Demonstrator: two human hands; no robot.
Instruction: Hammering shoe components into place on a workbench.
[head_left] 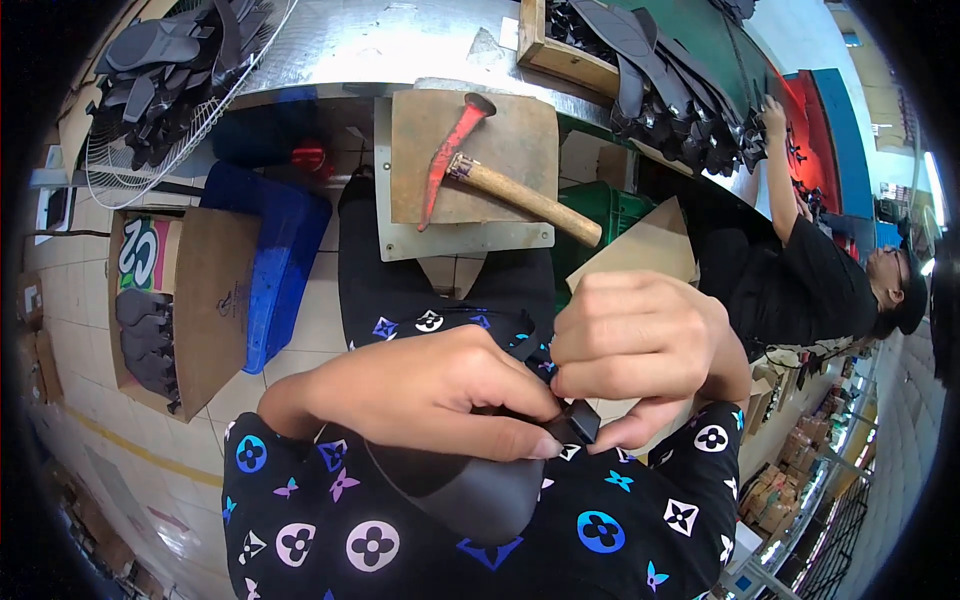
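Close to my body, my left hand [440, 395] is closed round a black shoe part [490, 500], with its smooth, rounded end showing below the palm. It looks like the soles stacked on the bench. A small, blocky black end [580, 422] of it sticks out past my left fingertips. My right hand [640, 360] is curled at that end, its thumb below and fingers bent above it. What the right fingers pinch is mostly hidden. Farther off, a hammer [525, 200] with a wooden handle and a red, curved head lies on a brown board [420, 130].
A wire basket [150, 180] of black shoe parts stands at the far left. Piled soles [670, 90] lie by a wooden tray [565, 60] at the far right. A cardboard box [215, 310] and blue bin [285, 270] are left. A co-worker [800, 270] reaches toward a red tray [812, 140].
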